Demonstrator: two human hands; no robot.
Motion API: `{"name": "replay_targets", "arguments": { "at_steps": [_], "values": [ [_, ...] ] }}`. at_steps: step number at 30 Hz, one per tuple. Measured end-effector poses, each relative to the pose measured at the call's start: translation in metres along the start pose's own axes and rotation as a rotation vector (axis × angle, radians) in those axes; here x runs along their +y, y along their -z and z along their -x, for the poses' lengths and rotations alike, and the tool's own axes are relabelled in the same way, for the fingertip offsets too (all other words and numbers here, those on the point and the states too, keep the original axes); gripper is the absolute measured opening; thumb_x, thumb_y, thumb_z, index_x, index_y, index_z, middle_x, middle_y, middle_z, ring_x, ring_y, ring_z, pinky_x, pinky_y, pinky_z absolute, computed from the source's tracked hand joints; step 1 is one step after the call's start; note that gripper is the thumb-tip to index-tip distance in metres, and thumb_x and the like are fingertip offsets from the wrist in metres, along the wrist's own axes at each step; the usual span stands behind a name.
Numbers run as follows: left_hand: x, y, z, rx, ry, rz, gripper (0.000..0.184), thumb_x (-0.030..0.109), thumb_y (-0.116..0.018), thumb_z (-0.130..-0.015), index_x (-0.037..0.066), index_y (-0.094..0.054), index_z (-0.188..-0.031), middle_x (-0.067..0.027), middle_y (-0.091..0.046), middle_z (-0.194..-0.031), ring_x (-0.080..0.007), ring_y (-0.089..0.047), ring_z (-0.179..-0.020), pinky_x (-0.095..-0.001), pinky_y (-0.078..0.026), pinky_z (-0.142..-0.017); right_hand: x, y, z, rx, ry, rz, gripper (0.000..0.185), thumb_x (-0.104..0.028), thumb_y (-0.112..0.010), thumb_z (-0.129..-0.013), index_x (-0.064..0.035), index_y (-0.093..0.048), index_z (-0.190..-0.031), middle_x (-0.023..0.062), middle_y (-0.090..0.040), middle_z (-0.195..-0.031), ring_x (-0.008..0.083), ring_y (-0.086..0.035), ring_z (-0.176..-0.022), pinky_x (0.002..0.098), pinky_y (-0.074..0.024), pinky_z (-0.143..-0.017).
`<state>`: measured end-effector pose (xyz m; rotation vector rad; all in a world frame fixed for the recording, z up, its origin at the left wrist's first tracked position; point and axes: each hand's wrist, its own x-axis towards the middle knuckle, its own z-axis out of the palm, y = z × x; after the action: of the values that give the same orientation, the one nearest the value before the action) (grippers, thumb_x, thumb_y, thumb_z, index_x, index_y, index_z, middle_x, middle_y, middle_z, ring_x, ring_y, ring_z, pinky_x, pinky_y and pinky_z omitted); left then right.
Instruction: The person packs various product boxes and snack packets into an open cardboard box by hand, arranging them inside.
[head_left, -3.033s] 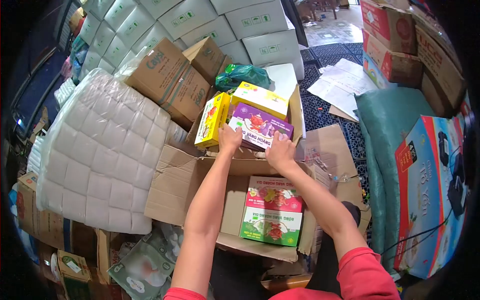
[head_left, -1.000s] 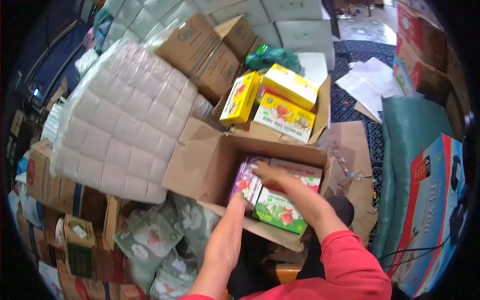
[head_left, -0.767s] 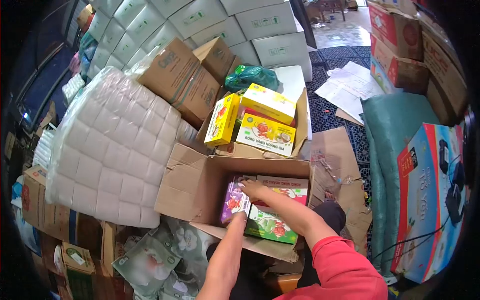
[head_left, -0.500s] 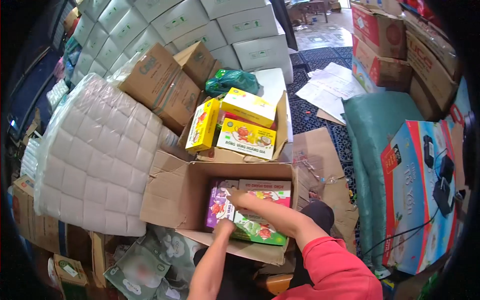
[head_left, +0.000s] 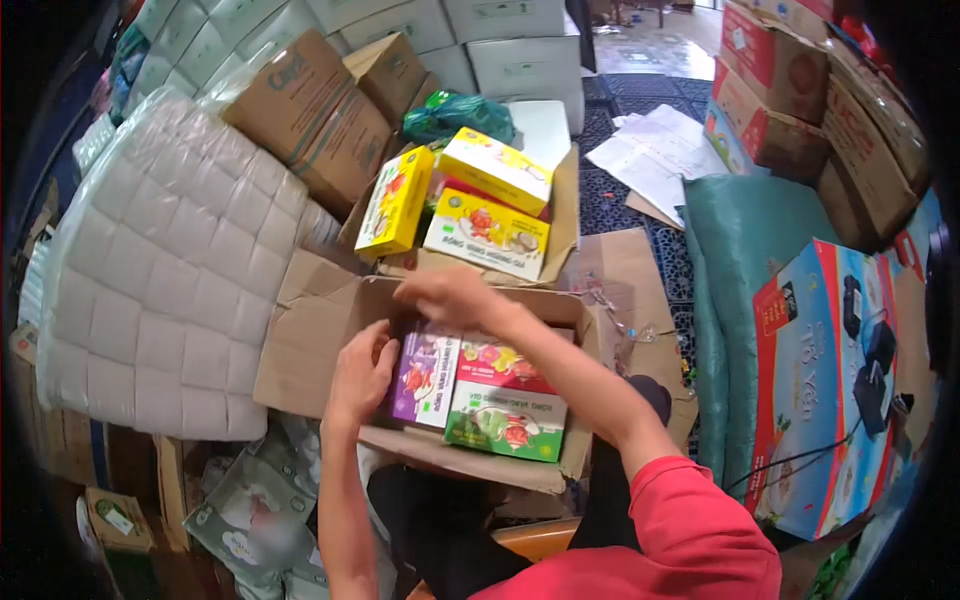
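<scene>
An open cardboard box (head_left: 510, 478) stands before me with printed cartons inside. On its left lies a purple carton (head_left: 426, 375). A red carton (head_left: 505, 362) is at the back right, partly under my forearm, and a green carton (head_left: 506, 420) is in front of it. My left hand (head_left: 364, 368) is at the left wall of the box, fingers loosely bent and apart, no carton in it. Over the back left corner hovers my right hand (head_left: 455, 298), its fingers bent and slightly apart, with nothing visible in them.
Behind is a second box (head_left: 565, 215) with several yellow cartons (head_left: 487, 232). A plastic-wrapped quilted bundle (head_left: 170, 270) stands at left. A green wrapped bundle (head_left: 745, 300) and a blue carton (head_left: 815, 400) with black adapters are at right. White boxes (head_left: 520, 65) are stacked behind.
Both hands have come up off the cartons: the left to the box's left wall, the right toward the back left corner. The purple, red and green cartons are now more exposed.
</scene>
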<state>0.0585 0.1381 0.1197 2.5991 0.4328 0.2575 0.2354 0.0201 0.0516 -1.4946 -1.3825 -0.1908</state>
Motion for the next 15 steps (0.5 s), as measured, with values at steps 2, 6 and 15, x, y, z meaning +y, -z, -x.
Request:
{"name": "replay_targets", "arguments": {
  "at_steps": [2, 6, 15],
  "values": [
    [0.018, 0.016, 0.004, 0.078, -0.076, -0.053, 0.034, 0.015, -0.062, -0.089, -0.001, -0.059, -0.119, -0.0219, -0.065, -0.101, -0.0361, -0.065, -0.091, -0.0406, -0.051, -0.080, 0.011, 0.010, -0.010, 0.159, -0.139, -0.076, 0.019, -0.009, -0.057, -0.082, -0.0053, -0.068, -0.097, 0.0156, -0.068, -0.091, 0.0304, -0.067, -0.083, 0.0372, -0.0533, -0.073],
    [0.043, 0.032, 0.005, 0.120, -0.202, -0.020, 0.030, 0.009, -0.060, -0.089, -0.001, -0.060, -0.117, -0.0205, -0.066, -0.096, -0.0339, -0.066, -0.086, -0.0383, -0.052, -0.077, 0.042, 0.030, -0.002, 0.340, -0.282, 0.144, 0.019, -0.011, -0.058, -0.084, -0.0049, -0.067, -0.099, 0.0176, -0.066, -0.095, 0.0346, -0.062, -0.092, 0.0420, -0.0502, -0.080],
    [-0.002, -0.071, -0.185, -0.018, -0.261, 0.032, 0.045, 0.024, -0.059, -0.085, -0.005, -0.054, -0.120, -0.0289, -0.061, -0.108, -0.0389, -0.058, -0.108, -0.0435, -0.046, -0.091, 0.182, 0.022, 0.057, 0.397, -1.247, -0.495, 0.040, -0.022, -0.059, -0.083, 0.0014, -0.059, -0.115, 0.0150, -0.063, -0.110, 0.0228, -0.060, -0.100, 0.0363, -0.0473, -0.084]
  ]
}}
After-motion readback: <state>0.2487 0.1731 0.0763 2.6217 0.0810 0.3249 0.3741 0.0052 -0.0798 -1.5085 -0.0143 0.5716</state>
